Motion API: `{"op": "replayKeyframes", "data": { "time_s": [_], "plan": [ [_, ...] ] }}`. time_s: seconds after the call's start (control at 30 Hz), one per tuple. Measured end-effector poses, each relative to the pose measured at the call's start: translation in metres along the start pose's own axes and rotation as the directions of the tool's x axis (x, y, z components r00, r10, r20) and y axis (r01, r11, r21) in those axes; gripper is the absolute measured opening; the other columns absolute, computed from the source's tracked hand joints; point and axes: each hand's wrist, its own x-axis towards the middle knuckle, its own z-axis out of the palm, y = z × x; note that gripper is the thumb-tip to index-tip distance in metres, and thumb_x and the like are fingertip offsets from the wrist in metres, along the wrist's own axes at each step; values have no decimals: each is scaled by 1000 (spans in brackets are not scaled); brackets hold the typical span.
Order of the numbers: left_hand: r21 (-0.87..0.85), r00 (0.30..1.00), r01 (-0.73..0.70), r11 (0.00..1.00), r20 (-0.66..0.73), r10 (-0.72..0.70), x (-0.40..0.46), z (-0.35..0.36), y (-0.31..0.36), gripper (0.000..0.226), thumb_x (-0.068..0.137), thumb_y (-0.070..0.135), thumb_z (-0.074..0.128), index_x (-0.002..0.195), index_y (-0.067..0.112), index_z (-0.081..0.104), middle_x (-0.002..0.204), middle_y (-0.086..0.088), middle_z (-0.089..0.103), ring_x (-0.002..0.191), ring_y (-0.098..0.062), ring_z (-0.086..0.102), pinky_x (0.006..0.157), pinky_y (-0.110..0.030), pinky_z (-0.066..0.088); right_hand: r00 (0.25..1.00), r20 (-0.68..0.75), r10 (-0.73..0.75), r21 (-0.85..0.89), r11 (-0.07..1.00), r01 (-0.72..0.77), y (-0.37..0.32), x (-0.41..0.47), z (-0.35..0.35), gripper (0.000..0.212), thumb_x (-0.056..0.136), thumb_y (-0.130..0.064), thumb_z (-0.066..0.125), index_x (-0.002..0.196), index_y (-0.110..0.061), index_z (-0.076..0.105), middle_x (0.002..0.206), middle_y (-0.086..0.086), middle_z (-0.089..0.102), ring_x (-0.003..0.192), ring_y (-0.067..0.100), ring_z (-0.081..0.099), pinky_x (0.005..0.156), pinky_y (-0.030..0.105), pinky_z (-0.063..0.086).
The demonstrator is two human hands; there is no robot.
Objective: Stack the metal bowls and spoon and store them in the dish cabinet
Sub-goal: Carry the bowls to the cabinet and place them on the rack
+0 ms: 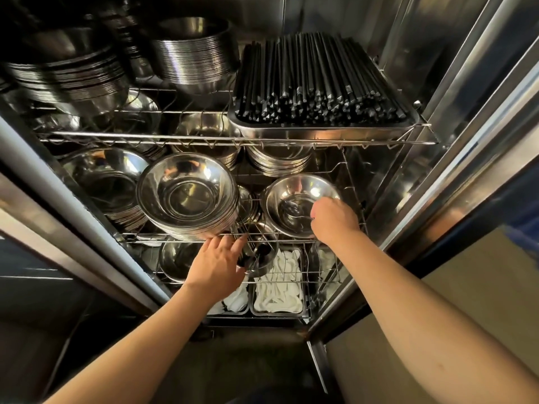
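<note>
A metal bowl (287,196) sits on the right of the cabinet's middle wire shelf (145,235), with a metal spoon (294,210) lying inside it. My right hand (334,220) grips this bowl's near rim. To its left stands a tall stack of metal bowls (186,196). My left hand (217,263) is below the stack's front edge, fingers spread, fingertips touching the shelf's front wire and holding nothing.
The upper shelf carries a tray of black chopsticks (318,91) and more bowl stacks (192,62). Further bowl stacks (108,185) fill the middle shelf's left and back. Trays of white spoons (280,287) lie on the bottom shelf. The open steel door (455,158) stands at the right.
</note>
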Motion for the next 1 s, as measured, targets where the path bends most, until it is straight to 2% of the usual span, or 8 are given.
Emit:
{"op": "replayKeyframes", "data": {
  "time_s": [0.17,0.27,0.37,0.47,0.63,0.8,0.9,1.0],
  "plan": [
    [17,1000,-14,1000,-5,14,-3,0,3,85,92,53,53,159,26,9,143,-12,48,136,-31,41,119,-44,27,1000,15,-6,-33,999,6,4,-1,2,11,89,-7,65,95,-12,74,69,1,54,66,23,53,56,30,42],
    [10,1000,11,1000,9,-11,-3,-2,7,84,93,54,52,159,25,10,147,-14,46,141,-33,36,121,-45,23,1000,-21,10,-30,1000,-10,4,1,4,15,89,-5,65,100,-11,72,75,5,60,68,25,57,55,31,43],
    [13,1000,18,1000,12,-19,-3,-3,8,83,93,54,51,159,24,10,150,-15,44,143,-34,34,120,-44,24,1000,-16,18,-59,998,-19,3,5,6,22,88,-2,62,107,-9,71,91,10,71,84,30,69,57,32,43],
    [6,999,25,1000,29,-25,-2,-5,9,83,93,54,51,159,23,10,150,-15,44,142,-35,35,119,-44,27,999,-15,31,-58,998,-32,3,6,7,24,90,-2,61,111,-9,70,98,11,73,92,30,70,59,32,43],
    [-4,999,33,999,42,-33,0,-6,10,82,92,50,54,158,23,14,149,-14,45,140,-34,36,117,-43,31,1000,-6,-25,-37,999,25,5,-7,4,14,91,-8,62,99,-12,72,81,7,66,74,27,63,60,31,45],
    [-32,998,42,999,48,-41,0,-6,10,79,91,46,57,156,24,18,146,-14,47,137,-34,40,115,-44,35,990,-43,-137,232,962,143,12,-35,-3,18,93,-14,58,91,-19,75,80,-1,71,75,21,67,69,33,58],
    [-57,996,60,997,65,-56,2,-8,10,77,92,45,58,156,25,20,148,-14,45,139,-34,38,115,-45,34,984,1,-179,457,875,159,16,-55,-6,15,93,-20,62,100,-25,75,90,-12,73,80,6,67,62,17,47],
    [-81,995,71,994,76,-65,3,-9,11,77,90,42,62,155,25,22,147,-14,47,139,-35,38,114,-45,35,965,146,-219,613,785,86,26,-71,2,8,91,-28,67,95,-32,73,85,-20,70,73,-8,64,55,7,39]
  ]
}}
